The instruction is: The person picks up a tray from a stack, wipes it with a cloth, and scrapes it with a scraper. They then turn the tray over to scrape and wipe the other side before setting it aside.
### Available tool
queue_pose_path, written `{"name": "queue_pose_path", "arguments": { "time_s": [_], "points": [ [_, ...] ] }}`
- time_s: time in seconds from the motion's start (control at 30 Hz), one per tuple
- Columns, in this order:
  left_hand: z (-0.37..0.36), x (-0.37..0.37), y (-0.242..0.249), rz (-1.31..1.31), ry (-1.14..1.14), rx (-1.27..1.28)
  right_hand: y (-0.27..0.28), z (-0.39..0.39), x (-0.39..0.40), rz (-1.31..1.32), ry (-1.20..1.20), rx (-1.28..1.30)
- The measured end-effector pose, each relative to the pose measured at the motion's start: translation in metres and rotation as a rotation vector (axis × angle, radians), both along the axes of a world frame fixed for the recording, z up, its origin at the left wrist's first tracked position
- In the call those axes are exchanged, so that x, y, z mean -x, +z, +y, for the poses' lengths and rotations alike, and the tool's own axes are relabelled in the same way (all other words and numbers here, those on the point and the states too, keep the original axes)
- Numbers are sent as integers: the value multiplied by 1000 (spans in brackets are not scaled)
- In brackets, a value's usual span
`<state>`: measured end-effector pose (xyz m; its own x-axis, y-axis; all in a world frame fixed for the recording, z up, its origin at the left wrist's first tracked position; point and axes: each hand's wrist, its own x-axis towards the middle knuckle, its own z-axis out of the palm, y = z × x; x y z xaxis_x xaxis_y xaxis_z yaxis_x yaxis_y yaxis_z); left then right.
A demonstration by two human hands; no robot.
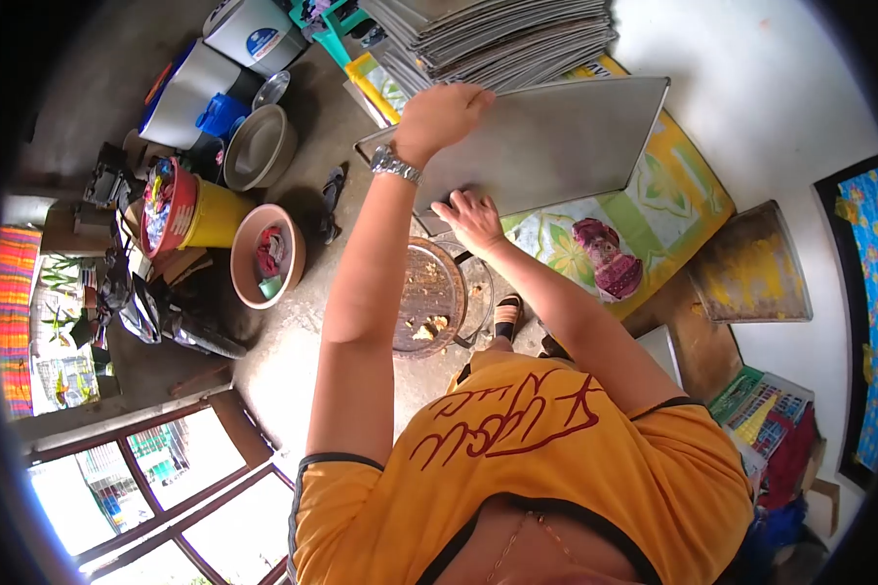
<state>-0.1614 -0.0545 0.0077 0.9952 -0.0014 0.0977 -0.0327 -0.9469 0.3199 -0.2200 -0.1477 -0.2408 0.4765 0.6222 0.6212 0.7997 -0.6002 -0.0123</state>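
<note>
A large flat metal tray stands tilted on its edge on the table with a yellow-green floral cover. My left hand, a watch on its wrist, is closed over the tray's upper edge. Lower down, my right hand has its fingers curled against the tray near its lower left corner. Something small and dark shows at those fingertips, too hidden to name. A crumpled maroon patterned cloth lies on the table, right of my right hand.
Behind the tray rises a stack of similar metal trays. Below my hands is a round stool with yellowish scraps on it. Left on the floor are a pink basin, a yellow bucket and a beige basin. A stained metal sheet leans right.
</note>
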Motion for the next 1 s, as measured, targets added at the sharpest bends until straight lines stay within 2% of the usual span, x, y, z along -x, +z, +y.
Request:
{"name": "queue_pose_path", "arguments": {
  "time_s": [0.03, 0.07, 0.13, 0.17, 0.2, 0.27, 0.33, 0.4, 0.47, 0.53, 0.63, 0.87, 0.9, 0.93, 0.97, 1.0],
  "points": [
    [0, 0, 1, -26, 6, 0, 6, 6, 0, 67, -32, -71],
    [-2, 4, 0, -46, 12, 5, 13, 5, 1, 208, -24, -3],
    [-4, 5, -3, -77, 24, -9, 7, -3, 6, 47, -33, 134],
    [-3, 5, -4, -91, 36, -25, 8, -10, 10, 189, 6, 148],
    [-2, 4, -5, -107, 51, -40, 13, -18, 12, 512, -26, 217],
    [0, 5, -8, -141, 34, -150, 8, -45, 9, 630, -62, -129],
    [4, 6, -14, -163, 59, -240, 25, -83, 0, 871, -410, -399],
    [6, 6, -19, -221, 107, -257, 32, -136, -24, 954, -538, -810],
    [7, 5, -23, -269, 136, -272, 4, -185, -65, 700, -522, -1064],
    [9, 3, -26, -310, 153, -281, -13, -224, -106, 616, -621, -1006],
    [16, 0, -27, -349, 134, -280, -25, -251, -140, 798, -607, -1028],
    [49, -9, -50, -337, 116, -350, -41, -229, -182, 782, -550, -993],
    [54, -9, -54, -334, 125, -360, -29, -221, -176, 849, -534, -925],
    [59, -10, -59, -329, 134, -368, -20, -206, -166, 785, -585, -761],
    [62, -11, -62, -353, 146, -373, -7, -184, -150, 875, -543, -688],
    [65, -15, -64, -336, 154, -382, -12, -157, -137, 726, -496, -518]
  ]
}}
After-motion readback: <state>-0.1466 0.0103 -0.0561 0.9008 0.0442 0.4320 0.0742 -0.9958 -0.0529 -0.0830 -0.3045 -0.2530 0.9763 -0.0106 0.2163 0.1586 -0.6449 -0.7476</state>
